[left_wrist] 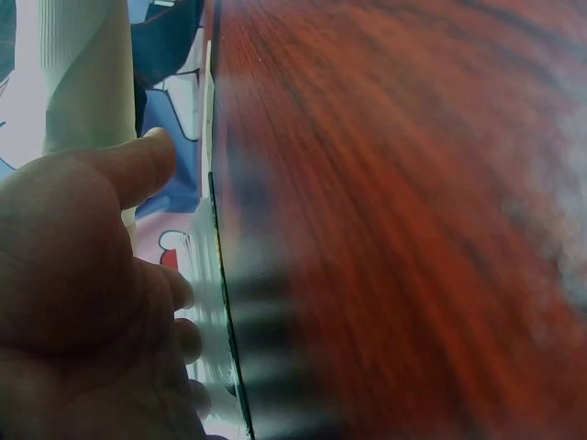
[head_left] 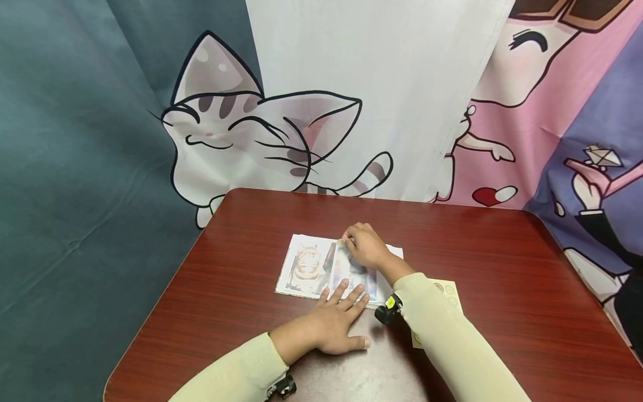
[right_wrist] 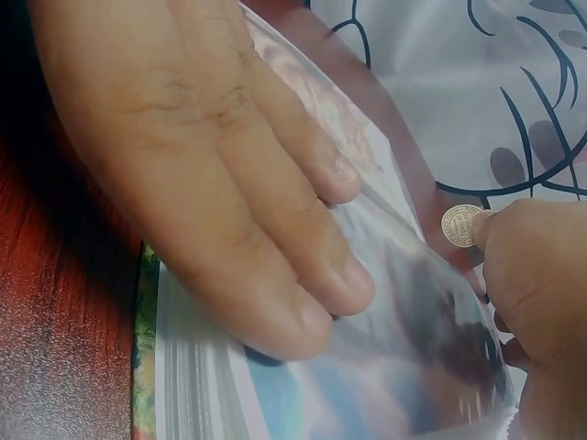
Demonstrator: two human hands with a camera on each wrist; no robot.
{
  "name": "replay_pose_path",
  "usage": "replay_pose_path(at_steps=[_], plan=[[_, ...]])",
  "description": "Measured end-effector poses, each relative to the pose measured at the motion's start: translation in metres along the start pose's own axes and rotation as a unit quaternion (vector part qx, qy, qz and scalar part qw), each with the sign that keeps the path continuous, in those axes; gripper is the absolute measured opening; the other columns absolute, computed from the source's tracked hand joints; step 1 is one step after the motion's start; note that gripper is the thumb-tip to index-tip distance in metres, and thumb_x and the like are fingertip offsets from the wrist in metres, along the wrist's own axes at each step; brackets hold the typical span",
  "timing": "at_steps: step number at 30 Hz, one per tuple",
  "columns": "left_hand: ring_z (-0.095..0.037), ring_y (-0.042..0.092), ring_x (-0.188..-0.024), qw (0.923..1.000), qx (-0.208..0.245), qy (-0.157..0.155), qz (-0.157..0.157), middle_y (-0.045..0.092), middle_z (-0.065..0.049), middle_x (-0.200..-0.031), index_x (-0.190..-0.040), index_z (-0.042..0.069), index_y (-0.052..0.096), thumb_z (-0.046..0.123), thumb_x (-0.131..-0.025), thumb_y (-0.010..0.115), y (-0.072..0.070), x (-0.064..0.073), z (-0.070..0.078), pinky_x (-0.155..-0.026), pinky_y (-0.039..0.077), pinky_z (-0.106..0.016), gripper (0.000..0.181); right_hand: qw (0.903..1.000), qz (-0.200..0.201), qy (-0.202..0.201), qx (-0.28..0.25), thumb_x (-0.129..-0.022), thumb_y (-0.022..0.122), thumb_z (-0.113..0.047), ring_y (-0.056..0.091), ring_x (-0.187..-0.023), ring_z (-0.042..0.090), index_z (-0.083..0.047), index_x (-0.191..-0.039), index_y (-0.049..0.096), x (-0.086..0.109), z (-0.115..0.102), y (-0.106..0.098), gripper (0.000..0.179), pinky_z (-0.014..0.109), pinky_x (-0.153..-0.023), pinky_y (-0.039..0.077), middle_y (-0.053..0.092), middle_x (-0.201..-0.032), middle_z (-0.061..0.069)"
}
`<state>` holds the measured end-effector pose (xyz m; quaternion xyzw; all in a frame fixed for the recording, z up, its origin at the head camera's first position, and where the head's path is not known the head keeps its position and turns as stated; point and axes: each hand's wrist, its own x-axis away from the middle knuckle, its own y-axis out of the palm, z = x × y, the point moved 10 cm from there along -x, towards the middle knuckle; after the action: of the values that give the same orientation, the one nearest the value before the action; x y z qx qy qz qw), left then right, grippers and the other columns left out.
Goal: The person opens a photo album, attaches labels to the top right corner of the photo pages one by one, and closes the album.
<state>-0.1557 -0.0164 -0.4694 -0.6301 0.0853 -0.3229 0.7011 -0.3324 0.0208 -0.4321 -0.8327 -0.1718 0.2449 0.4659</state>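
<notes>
An open photo album (head_left: 307, 261) with clear sleeves and pictures lies on the table. My left hand (head_left: 335, 322) rests fingers spread on its near edge, the fingertips on the right-hand page. Over the far edge of that page, my right hand (head_left: 368, 247) pinches a round gold sticker (right_wrist: 459, 225) printed with fine lettering. In the right wrist view the left fingers (right_wrist: 266, 229) lie on the glossy sleeve (right_wrist: 404, 312). From the left wrist camera, the left hand (left_wrist: 83, 284) appears side-on at the album's edge; its fingertips are partly hidden.
A pale yellow sheet (head_left: 449, 288) with round gold stickers lies right of the album, partly under the right forearm. The red-brown wooden table (head_left: 241, 251) extends around them. Behind it hangs a cartoon-printed cloth (head_left: 321, 61).
</notes>
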Motion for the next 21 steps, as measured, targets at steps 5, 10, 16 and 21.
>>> replay_pose_path(at_steps=[5,10,16,21], plan=[[-0.028,-0.004,-0.156,1.0000,0.003,0.001,-0.003,0.004,0.004,-0.171,-0.166,0.024,0.016,0.076,-0.094,0.046,0.002,-0.002,0.000,-0.121,0.013,-0.059,0.093,0.9999,-0.008,0.005,0.014,-0.102,0.060,-0.019,0.056,-0.106,0.031,-0.009,-0.098,0.066,-0.003,0.003,0.005,0.012,0.045,-0.100,0.043,0.066,-0.108,0.009],[-0.027,-0.005,-0.156,1.0000,0.005,0.002,-0.006,0.003,0.004,-0.171,-0.166,0.024,0.015,0.074,-0.095,0.047,0.004,-0.003,-0.002,-0.122,0.012,-0.059,0.093,0.9995,-0.020,0.013,0.021,-0.104,0.057,-0.021,0.055,-0.110,0.031,-0.008,-0.102,0.067,-0.006,0.005,0.009,0.016,0.045,-0.102,0.042,0.066,-0.113,0.010],[-0.028,-0.004,-0.156,1.0000,0.003,0.005,-0.003,0.004,0.004,-0.171,-0.166,0.024,0.015,0.074,-0.095,0.046,0.005,-0.003,-0.002,-0.122,0.012,-0.058,0.092,0.9989,-0.028,0.008,0.036,-0.104,0.056,-0.022,0.055,-0.112,0.031,-0.007,-0.104,0.068,-0.011,0.004,0.013,0.018,0.045,-0.103,0.041,0.066,-0.116,0.011],[-0.027,-0.004,-0.156,1.0000,0.004,0.005,-0.003,0.004,0.004,-0.172,-0.166,0.024,0.016,0.074,-0.095,0.046,0.004,-0.003,-0.002,-0.122,0.013,-0.058,0.092,0.9987,-0.028,0.007,0.042,-0.104,0.056,-0.021,0.056,-0.112,0.032,-0.006,-0.104,0.069,-0.013,0.001,0.014,0.019,0.046,-0.103,0.042,0.067,-0.117,0.012]])
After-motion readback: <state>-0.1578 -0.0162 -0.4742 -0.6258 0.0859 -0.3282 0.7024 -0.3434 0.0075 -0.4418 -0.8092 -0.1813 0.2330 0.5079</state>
